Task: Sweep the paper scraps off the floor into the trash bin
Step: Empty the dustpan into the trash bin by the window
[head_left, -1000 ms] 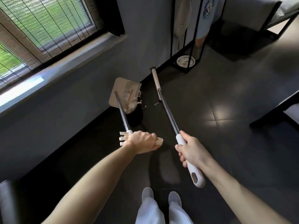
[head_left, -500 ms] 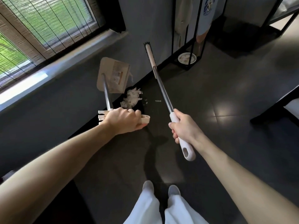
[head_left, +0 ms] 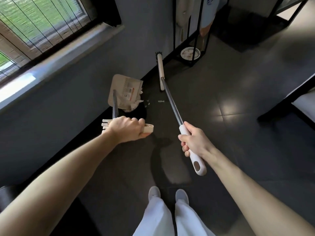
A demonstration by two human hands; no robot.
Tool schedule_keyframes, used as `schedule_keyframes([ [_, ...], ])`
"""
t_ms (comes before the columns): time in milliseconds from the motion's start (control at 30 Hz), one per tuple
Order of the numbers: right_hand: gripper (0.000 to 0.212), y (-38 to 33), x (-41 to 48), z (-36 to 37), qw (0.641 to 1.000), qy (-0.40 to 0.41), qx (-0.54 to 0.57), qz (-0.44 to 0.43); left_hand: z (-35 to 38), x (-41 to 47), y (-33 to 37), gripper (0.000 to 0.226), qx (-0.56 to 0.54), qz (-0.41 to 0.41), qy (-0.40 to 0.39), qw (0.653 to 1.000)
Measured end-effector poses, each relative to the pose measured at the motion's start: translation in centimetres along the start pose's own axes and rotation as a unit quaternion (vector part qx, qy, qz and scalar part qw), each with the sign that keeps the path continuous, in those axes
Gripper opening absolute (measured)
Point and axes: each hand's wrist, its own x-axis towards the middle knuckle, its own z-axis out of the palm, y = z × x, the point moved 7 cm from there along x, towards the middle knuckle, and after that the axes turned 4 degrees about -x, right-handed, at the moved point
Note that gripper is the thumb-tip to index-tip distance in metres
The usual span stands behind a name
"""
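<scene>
Centrally, white paper scraps [head_left: 136, 105] clung to the lower lip of the tilted beige dustpan [head_left: 122, 89], directly above the black trash bin [head_left: 139, 112] that stood at the foot of the wall. These scraps lay well ahead of the fingers, at the far end of the pan's metal shaft. A few loose scraps [head_left: 160, 101] lay on the floor between the bin and the broom head [head_left: 160, 72].

Left hand [head_left: 127, 129]: fingers curled round the dustpan's toothed top handle. Right hand [head_left: 196, 142]: fingers wrapped round the broom's white grip, the shaft slanting forward to the head near the wall.

Surface: dark glossy floor tiles [head_left: 238, 133] carrying patches of glare.

Surroundings: a window [head_left: 42, 23] with blinds at upper left, a black metal rack [head_left: 174, 31] with a white dish [head_left: 190, 53] at its base, and the person's pale shoes [head_left: 154, 192] below.
</scene>
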Motion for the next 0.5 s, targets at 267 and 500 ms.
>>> schedule_keyframes([
  [267, 0.070, -2.6, 0.1, -1.2, 0.999, 0.002, 0.004, -0.039, -6.4, -0.7, -3.1, 0.050, -0.035, -0.046, 0.073, 0.996],
  [500, 0.068, -1.3, 0.5, -1.8, 0.999, 0.003, -0.013, -0.041, -1.7, -0.3, 0.6, 0.052, -0.078, -0.045, 0.026, 0.996],
])
